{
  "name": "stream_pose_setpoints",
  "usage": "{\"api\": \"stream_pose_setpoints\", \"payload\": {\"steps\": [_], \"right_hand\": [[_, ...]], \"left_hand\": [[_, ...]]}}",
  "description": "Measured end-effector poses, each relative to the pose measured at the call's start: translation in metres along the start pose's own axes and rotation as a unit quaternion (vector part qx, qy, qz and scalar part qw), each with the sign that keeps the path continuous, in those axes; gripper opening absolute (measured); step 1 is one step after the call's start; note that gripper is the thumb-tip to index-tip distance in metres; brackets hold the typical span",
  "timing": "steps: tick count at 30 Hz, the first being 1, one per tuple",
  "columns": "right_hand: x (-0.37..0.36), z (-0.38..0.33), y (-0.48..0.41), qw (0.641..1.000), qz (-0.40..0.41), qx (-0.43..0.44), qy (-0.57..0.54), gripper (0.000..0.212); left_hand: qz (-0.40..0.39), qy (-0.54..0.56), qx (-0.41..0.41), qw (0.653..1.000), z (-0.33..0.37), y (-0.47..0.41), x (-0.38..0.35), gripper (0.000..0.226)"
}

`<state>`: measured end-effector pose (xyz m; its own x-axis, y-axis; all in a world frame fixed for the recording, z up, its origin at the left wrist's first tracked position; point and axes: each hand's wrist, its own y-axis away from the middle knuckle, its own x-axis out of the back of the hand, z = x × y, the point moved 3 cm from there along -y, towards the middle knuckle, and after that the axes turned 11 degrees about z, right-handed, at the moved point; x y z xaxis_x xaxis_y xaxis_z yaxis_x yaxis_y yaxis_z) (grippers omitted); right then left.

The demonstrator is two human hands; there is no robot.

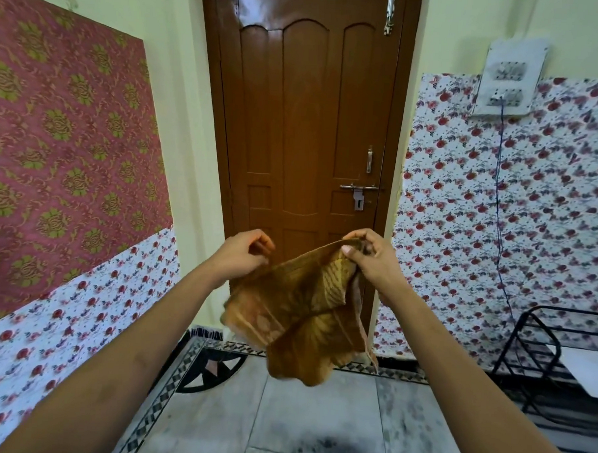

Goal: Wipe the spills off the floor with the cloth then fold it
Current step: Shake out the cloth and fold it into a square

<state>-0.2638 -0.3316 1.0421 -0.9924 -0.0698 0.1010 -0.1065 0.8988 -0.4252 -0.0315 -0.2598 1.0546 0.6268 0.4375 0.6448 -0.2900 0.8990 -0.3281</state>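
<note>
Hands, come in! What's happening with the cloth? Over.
Both up: left hand and right hand pinch the cloth at its top edge. It hangs in mid-air before the door, loosely draped. Nothing blocks the hands.

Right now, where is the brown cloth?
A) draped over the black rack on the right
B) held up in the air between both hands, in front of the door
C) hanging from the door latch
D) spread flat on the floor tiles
B: the left hand and the right hand each pinch the top edge of the cloth, which hangs clear of the floor in front of the door.
</note>
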Motion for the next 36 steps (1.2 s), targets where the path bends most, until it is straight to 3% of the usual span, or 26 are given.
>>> {"api": "stream_pose_setpoints", "payload": {"steps": [5,12,17,20,23,24,26,28,36], "right_hand": [[-0.023,-0.007,0.005,0.999,-0.034,-0.003,0.022,0.025],[-0.01,-0.006,0.007,0.992,-0.037,-0.082,-0.093,0.032],[-0.007,-0.003,0.006,0.981,-0.074,-0.119,-0.135,0.03],[-0.007,0.0,0.012,0.97,-0.08,-0.134,-0.185,0.044],[-0.013,0.015,0.027,0.981,-0.117,-0.128,-0.088,0.059],[-0.018,0.022,0.034,0.981,-0.151,-0.123,-0.017,0.057],[-0.029,0.039,0.047,0.971,-0.193,-0.121,0.078,0.032],[-0.034,0.052,0.053,0.975,-0.161,-0.124,0.091,0.007],[0.001,0.058,0.027,0.984,0.042,-0.16,0.073,0.01]], "left_hand": [[-0.065,0.16,-0.015,0.985,0.032,0.006,-0.027,0.026],[-0.068,0.22,-0.025,0.973,0.046,0.007,-0.049,0.035],[-0.038,0.175,-0.04,0.983,0.057,0.002,-0.051,0.024],[0.013,0.15,-0.043,0.988,0.06,-0.003,-0.046,0.022],[0.068,0.185,-0.011,0.98,0.062,-0.008,-0.032,0.024],[0.081,0.204,0.001,0.976,0.064,-0.01,-0.027,0.025],[0.102,0.217,0.012,0.971,0.065,-0.014,-0.014,0.021],[0.12,0.205,0.012,0.971,0.061,-0.018,-0.002,0.017],[0.195,0.197,0.091,0.957,0.009,-0.024,0.022,0.009]]}}
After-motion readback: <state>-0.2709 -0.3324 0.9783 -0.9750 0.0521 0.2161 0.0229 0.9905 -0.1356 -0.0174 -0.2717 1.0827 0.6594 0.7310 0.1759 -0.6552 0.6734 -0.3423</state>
